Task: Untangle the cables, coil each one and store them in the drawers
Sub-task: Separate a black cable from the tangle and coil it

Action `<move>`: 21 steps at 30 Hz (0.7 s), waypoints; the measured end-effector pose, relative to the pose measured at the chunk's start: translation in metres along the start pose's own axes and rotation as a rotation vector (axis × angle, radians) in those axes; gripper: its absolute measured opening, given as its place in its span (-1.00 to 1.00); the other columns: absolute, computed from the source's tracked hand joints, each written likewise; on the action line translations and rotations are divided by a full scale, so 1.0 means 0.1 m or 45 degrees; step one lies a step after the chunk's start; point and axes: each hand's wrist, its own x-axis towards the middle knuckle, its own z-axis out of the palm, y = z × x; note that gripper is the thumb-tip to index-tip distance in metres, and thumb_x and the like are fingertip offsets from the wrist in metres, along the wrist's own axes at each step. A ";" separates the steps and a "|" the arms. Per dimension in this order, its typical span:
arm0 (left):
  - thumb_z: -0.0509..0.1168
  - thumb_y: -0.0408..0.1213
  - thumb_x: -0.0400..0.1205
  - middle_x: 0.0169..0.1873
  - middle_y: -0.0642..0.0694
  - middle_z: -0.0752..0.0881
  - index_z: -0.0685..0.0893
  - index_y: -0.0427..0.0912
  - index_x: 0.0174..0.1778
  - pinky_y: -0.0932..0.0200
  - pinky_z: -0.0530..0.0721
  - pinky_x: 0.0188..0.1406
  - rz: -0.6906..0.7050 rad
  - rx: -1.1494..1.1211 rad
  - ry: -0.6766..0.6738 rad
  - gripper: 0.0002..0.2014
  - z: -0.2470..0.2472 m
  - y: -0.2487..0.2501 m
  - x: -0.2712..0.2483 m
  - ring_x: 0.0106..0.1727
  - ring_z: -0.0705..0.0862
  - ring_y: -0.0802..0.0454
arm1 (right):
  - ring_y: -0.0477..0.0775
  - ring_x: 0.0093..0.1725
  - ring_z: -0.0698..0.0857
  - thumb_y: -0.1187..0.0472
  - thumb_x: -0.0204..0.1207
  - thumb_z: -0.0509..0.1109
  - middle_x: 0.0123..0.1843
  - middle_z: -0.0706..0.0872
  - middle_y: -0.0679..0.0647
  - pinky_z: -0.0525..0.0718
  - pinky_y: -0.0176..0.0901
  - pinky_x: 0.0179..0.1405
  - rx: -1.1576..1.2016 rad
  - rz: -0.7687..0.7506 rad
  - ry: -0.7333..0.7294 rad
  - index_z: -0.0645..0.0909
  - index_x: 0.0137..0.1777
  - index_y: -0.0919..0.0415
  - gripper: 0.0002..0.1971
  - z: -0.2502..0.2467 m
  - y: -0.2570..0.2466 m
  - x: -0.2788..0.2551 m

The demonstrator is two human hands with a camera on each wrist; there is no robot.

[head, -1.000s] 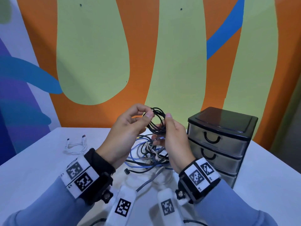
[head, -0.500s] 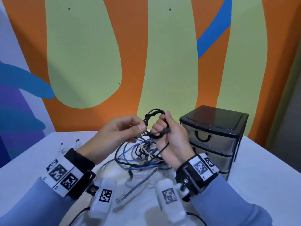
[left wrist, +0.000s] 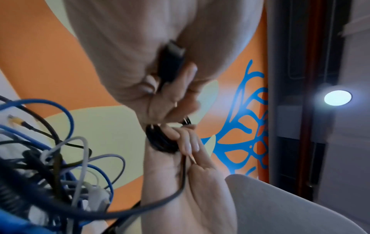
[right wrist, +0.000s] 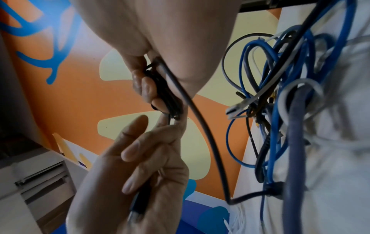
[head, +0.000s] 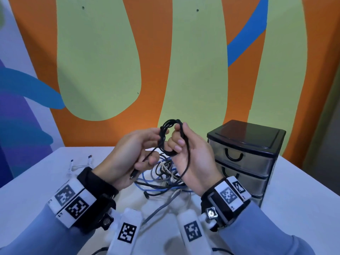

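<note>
Item: black cable point(head: 170, 138), part-coiled, being held up above the worktop point(head: 36, 173), left of the drawers point(head: 242, 157).

Right hand point(head: 193, 159): fingers curling round the small coil, thumb pinching the loops together; a tail is running down across the palm toward the tangle point(head: 163, 173).

Left hand point(head: 128, 155): fingertips pinching the coil's left side; lower fingers are closing on the free end, its plug point(left wrist: 170, 63) lying in the palm in the left wrist view.

Tangle: blue, grey, white and black leads lying heaped on the worktop beneath both hands. Whether the black tail is free of it cannot be told.

Drawers: three, all closed, dark handles facing forward.

White cable point(head: 81, 165): lying apart at far left on the worktop.

Handling, by judgement: the black cable is looking light, thin, limp and somewhat springy, so loops are likely to spring open if the pinch is slackening. Best hold is across all loops at one point, with the plug end taken by its rigid shell for wrapping, not by the thin lead. Pulling hard on the tail risks tightening any snag in the tangle.
</note>
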 end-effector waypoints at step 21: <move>0.19 -0.34 0.83 -0.21 -0.21 0.50 0.91 -0.27 0.10 0.26 0.08 -0.57 0.377 0.398 -0.009 -0.67 -0.05 0.04 0.00 -0.51 0.19 0.09 | 0.11 -0.43 0.18 0.01 0.77 0.31 -0.60 0.22 -0.04 0.51 0.06 0.12 -0.859 0.043 -0.196 0.78 -0.14 0.26 -0.61 0.01 -0.18 -0.07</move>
